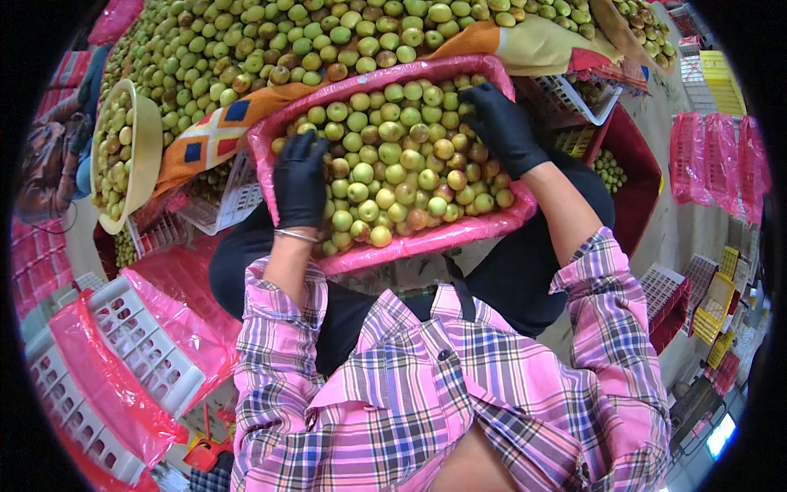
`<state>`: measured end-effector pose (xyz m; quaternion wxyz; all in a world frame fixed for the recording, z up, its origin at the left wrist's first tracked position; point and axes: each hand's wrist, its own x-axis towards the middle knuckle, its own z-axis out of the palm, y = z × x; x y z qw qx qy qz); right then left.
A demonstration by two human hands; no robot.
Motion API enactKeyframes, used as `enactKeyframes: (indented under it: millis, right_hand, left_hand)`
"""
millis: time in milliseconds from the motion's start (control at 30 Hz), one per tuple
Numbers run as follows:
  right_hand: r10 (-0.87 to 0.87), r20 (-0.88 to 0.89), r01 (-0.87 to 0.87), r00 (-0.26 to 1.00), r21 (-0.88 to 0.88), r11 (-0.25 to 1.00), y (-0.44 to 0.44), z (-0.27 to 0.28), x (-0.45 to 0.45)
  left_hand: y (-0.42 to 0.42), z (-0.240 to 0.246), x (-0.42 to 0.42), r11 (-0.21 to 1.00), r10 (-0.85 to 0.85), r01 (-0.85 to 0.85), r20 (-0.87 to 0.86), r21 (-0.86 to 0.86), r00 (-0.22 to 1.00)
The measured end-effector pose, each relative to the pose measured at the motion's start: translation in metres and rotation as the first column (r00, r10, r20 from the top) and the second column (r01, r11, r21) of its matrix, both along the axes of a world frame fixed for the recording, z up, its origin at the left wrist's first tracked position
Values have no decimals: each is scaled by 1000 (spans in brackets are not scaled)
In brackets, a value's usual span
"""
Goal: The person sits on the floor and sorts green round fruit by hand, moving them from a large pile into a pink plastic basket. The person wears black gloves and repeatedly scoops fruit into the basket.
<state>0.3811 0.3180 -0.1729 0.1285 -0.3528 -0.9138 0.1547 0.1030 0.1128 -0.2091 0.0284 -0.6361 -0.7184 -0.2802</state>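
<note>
A crate lined with pink plastic film point(424, 243) stands between my knees, filled with green and brownish jujubes point(393, 154). My left hand point(299, 178), in a black glove, lies over the fruit along the crate's left side, back of the hand up. At the far right corner my right hand point(501, 126), gloved in black too, bends its fingers down onto the jujubes. Whether either palm encloses fruit is hidden.
Behind the crate rises a large heap of jujubes point(295, 43), edged by a patterned cloth point(206, 135). A yellow basin of fruit point(147, 135) stands at left. White crates with pink film point(147, 338) lie lower left. A red bin point(633, 166) is at right. Another person's sleeve point(49, 166) shows far left.
</note>
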Motion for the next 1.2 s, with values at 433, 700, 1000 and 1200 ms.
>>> enactKeyframes:
  millis: [433, 700, 1000, 1200]
  right_hand:
    - [269, -70, -259, 961, 125, 958, 16, -10, -58]
    - [120, -84, -93, 989, 274, 957, 40, -22, -36]
    - [121, -286, -143, 951, -57, 988, -1, -2, -47]
    - [453, -138, -471, 881, -339, 814, -146, 12, -91]
  left_hand:
    - [-20, -23, -32, 972, 174, -199, -190, -124, 966]
    - [1, -22, -43, 934, 288, -342, -345, -106, 893]
    - [8, -32, -43, 937, 276, -330, -341, -111, 899]
    - [-5, -29, -55, 981, 174, -183, 128, 60, 976]
